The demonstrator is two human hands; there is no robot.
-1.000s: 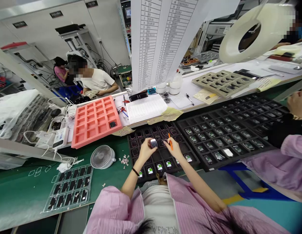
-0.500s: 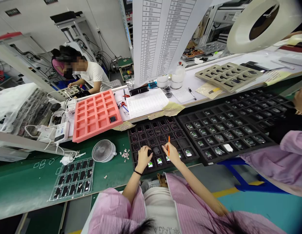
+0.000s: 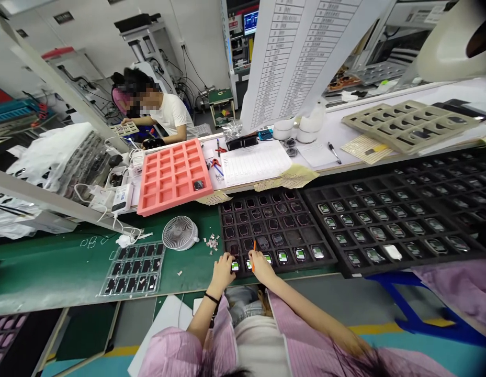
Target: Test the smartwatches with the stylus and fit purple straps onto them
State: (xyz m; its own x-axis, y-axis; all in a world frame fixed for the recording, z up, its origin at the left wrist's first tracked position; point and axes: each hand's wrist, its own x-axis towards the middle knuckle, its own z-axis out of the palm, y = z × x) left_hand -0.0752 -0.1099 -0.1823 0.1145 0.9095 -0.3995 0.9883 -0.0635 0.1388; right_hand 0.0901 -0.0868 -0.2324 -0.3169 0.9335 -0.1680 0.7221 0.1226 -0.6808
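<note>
Orange tool [image 3: 254, 254] stands near upright in the right hand's [image 3: 261, 266] closed fingers; left hand [image 3: 223, 270] curls at the black tray's [image 3: 292, 266] edge, its grip seemingly hidden.

"Wears what on top?"

"Wears a pink, finely striped overshirt [image 3: 282, 327], open at the front over a white top [image 3: 257, 337]."

"And on the left forearm?"

"Carries a thin black band [image 3: 211, 298] near the wrist, below a loose pink sleeve [image 3: 176, 343]."

"Lower down?"

"Shows faded blue-grey jeans [image 3: 243, 300]."
</note>
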